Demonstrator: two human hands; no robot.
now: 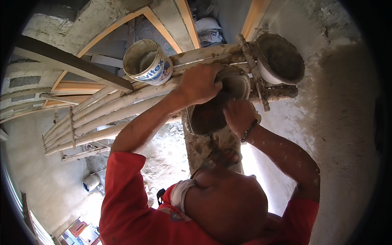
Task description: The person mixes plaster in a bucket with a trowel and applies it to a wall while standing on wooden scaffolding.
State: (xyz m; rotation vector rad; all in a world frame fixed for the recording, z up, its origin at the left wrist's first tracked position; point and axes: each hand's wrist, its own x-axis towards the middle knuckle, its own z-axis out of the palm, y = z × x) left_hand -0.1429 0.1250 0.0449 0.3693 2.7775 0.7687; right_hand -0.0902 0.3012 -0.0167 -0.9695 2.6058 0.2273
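— Doing what with the left hand [201,84]?
— Gripping the rim of the grey-caked bucket [204,118], just right of the white pail [161,73].
— And with the right hand [241,117]?
— Curling it at the bucket, farther right of the pail; cannot tell on what.
— Seeing what else?
— Poles [143,108] under the pail, a round tub [281,59] well to its right.

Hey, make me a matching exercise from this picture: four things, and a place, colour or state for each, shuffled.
Things:
1. Left hand
2. Right hand
3. White bucket
4. Left sleeve

Matches:
A. Red
B. Standing on the poles
C. At the rim of the middle container
D. Dark bracelet at its wrist

Pairs: 1-C; 2-D; 3-B; 4-A
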